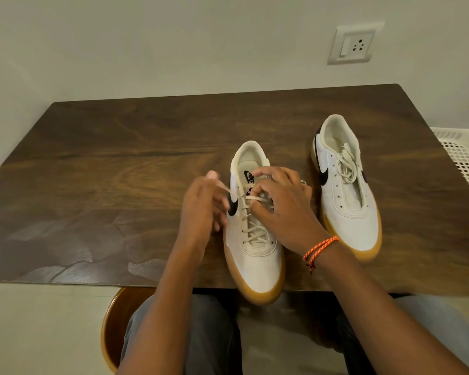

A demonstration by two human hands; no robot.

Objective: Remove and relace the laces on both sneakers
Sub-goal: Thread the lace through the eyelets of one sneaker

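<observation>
Lacing, head view: your left hand (203, 204) pinches one lace end (229, 191), fingers curled round it, pulling it out toward 9 o'clock from the near sneaker (253, 226). The hand is motion-blurred, so exact finger placement is unclear. Your right hand (282, 209) sits over the sneaker's eyelets at its 3 o'clock side, fingers curled; it pinches the lace (256, 198) where it crosses the top eyelets. The near sneaker lies at table centre, toe pointing to 6 o'clock and hanging slightly past the near edge, heel at 12. Its lower eyelets are laced in crossed rows; the upper part is under your hands. The second sneaker (347, 185) stands well apart at 3 o'clock of the first, toe also toward 6, eyelets bare, with its loose lace (347, 165) bunched inside the opening. An orange cord bracelet (320, 249) is on your right wrist. The table (119, 171) is dark wood. A white basket (463, 161) pokes in at 3 o'clock off the table edge. A wall socket (353, 46) sits at 1 o'clock. A round stool (114, 326) shows at 7 o'clock under your leg.
</observation>
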